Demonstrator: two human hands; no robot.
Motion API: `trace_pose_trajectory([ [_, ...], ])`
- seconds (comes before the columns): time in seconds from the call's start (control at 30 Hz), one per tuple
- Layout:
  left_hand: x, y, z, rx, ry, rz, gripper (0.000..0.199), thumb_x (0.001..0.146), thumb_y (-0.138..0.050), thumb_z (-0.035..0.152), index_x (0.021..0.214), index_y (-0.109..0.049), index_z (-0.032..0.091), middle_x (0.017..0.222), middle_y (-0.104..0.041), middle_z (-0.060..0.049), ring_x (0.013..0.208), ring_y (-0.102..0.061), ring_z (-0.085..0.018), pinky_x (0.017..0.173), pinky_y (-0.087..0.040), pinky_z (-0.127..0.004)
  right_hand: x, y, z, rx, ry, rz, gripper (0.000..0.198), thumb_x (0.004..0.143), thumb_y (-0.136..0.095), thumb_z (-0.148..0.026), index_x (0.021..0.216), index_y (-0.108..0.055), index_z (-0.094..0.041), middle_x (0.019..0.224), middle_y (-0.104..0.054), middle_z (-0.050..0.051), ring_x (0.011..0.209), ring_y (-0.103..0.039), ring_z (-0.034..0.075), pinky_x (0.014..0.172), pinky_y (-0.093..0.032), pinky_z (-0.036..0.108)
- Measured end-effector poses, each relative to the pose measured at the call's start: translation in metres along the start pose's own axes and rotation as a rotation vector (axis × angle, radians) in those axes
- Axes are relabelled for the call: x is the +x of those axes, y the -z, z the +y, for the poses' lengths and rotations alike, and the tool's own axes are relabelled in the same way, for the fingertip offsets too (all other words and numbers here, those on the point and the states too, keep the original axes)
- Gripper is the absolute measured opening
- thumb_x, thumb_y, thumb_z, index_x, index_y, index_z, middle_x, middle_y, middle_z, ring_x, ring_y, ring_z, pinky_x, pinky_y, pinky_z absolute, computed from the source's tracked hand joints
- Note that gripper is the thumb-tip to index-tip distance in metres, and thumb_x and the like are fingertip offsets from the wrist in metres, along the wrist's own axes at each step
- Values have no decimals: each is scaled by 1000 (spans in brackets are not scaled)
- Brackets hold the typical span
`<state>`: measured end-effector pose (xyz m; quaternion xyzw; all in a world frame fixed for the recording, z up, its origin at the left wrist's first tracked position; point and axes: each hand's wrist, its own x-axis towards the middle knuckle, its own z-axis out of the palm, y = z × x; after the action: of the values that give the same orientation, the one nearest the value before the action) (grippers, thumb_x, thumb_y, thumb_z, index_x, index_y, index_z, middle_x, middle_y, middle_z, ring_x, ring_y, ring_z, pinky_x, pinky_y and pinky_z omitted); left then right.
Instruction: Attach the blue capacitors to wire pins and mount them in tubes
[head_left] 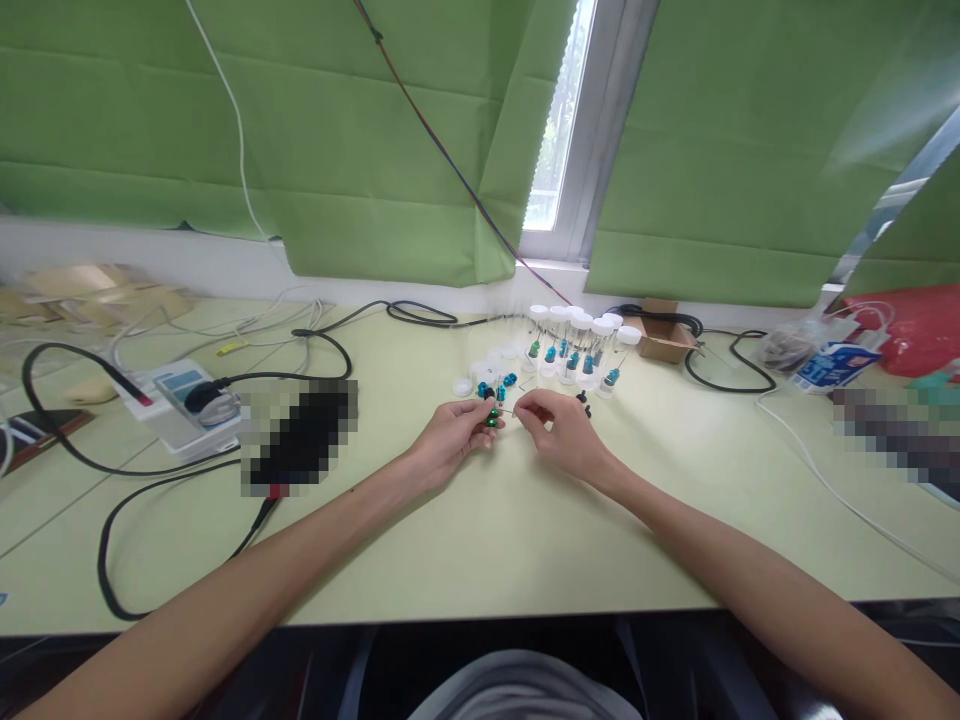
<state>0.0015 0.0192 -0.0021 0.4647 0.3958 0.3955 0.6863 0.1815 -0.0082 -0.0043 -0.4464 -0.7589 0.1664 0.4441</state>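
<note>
Near the table's middle, my left hand (461,432) is closed on a small shiny green metal part (492,417) with a black top, held between thumb and fingers. My right hand (556,425) pinches a thin metal rod (507,411) whose tip points at the green part. What kind of tool the rod is, I cannot tell. Several small blue metal parts (510,380) lie just beyond my left fingers. Small black pieces (583,398) rest behind my right hand. Clear vials with white caps (602,327) stand farther back, holding blue and green parts with thin stems.
Loose white caps (463,386) and empty clear vials lie behind my left hand. A small cardboard box (666,335) is at the back right. On the left are a white power strip (187,405), black cables and a blurred dark object (304,438). A white cable crosses the right side.
</note>
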Motion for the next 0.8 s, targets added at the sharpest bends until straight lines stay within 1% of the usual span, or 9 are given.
trace_pose_trajectory([
  [0.3,0,-1,0,5,-4,-3,23,84,-64,30,82,-67,7,80,-61,-7,57,-52,-6,50,-44,-19,0,0,1,6,-6,5,15,88,-50,-20,81,-63,-18,74,-65,3,66,-57,15,62,-44,26],
  [0.43,0,0,0,22,-12,-22,29,80,-69,36,82,-68,7,80,-62,-7,57,-52,-6,50,-43,-19,0,0,0,-2,-10,8,14,87,-50,-19,81,-63,-18,74,-65,3,65,-57,14,62,-44,26],
  [0.6,0,1,-2,40,-23,-25,30,77,-73,36,82,-69,8,79,-63,-7,58,-52,-6,51,-43,-20,1,-1,0,-2,-15,22,14,86,-51,-18,80,-63,-18,74,-65,2,65,-58,14,62,-44,26],
  [0.8,0,0,-2,34,-20,-10,27,79,-71,34,82,-69,7,79,-63,-8,57,-51,-6,51,-43,-20,1,-1,2,-6,-10,24,14,86,-51,-17,80,-63,-18,73,-65,2,65,-57,14,62,-43,25],
])
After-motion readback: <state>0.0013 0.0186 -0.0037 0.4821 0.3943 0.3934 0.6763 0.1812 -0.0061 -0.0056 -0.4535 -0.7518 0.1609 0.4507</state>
